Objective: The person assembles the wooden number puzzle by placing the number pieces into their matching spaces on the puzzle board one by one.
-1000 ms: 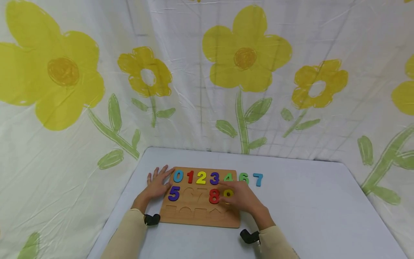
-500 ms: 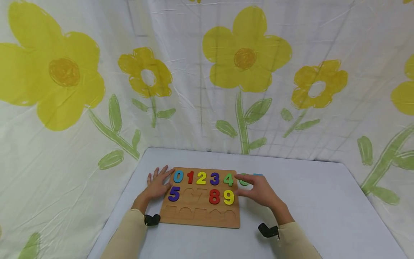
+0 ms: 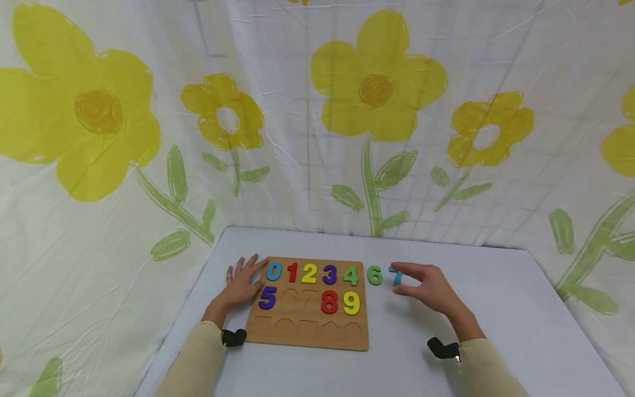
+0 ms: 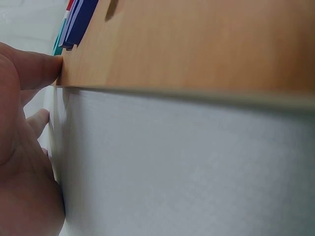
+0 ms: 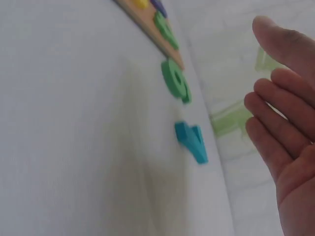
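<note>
A wooden number puzzle board lies on the white table. My left hand rests at its left edge with fingers spread; in the left wrist view the thumb touches the board's edge. Right of the board, my right hand hovers by a blue number 7, thumb and fingers apart and partly covering it in the head view. The right wrist view shows that blue piece lying on the table, with a gap between it and the fingers. A green number 6 lies between the board and the 7.
Numbers 0, 1, 2, 3 and 4 fill the board's top row. Below are 5, 8 and 9, with bare recesses between 5 and 8. A flowered curtain hangs behind the table.
My right hand has moved right, from over the 8 and 9, past the 6, to the blue 7. The left hand has stayed at the board's edge.
</note>
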### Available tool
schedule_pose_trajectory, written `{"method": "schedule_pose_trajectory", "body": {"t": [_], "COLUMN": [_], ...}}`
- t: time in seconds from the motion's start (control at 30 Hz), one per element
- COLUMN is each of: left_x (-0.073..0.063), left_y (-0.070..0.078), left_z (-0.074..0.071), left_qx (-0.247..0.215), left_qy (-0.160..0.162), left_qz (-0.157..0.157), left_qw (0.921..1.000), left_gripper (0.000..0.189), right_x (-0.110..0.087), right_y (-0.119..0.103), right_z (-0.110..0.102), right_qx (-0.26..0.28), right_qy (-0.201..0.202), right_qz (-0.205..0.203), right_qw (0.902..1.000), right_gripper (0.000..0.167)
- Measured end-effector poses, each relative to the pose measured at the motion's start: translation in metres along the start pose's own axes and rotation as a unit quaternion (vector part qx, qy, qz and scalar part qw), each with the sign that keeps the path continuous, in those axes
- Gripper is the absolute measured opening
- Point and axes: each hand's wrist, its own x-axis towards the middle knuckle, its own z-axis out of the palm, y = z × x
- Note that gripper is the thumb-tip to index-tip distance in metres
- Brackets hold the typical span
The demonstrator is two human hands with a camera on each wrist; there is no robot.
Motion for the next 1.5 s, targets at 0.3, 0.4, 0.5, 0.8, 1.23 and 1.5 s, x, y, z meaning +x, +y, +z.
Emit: {"method": "schedule_pose_trajectory", "body": {"t": [0.3,0.4,0.5,0.8,1.23,1.5], "left_x": [0.002,0.002,0.002,0.001,0.000,0.001], "left_y": [-0.001,-0.003,-0.003,0.000,0.000,0.000], "left_z": [0.001,0.001,0.001,0.000,0.000,0.000], "left_qx": [0.004,0.007,0.008,0.004,0.001,0.008], "left_qy": [0.000,-0.004,-0.004,0.002,-0.001,0.000], "left_qz": [0.001,-0.001,0.000,0.002,0.004,0.000], "left_qw": [1.0000,1.0000,1.0000,1.0000,1.0000,1.0000], "left_gripper": [0.066,0.066,0.066,0.065,0.065,0.066], "right_x": [-0.013,-0.016,-0.016,-0.011,0.005,0.012], "right_y": [0.021,0.025,0.029,0.043,0.058,0.057], "right_z": [-0.028,-0.033,-0.036,-0.031,-0.015,-0.007], "right_qx": [-0.036,-0.041,-0.039,-0.024,-0.027,-0.049], "right_qy": [0.019,0.016,0.014,0.020,0.002,0.002], "right_qz": [0.025,0.036,0.046,0.042,0.049,0.050], "right_qw": [0.9989,0.9984,0.9981,0.9986,0.9984,0.9975], "right_gripper": [0.059,0.060,0.062,0.063,0.064,0.066]}}
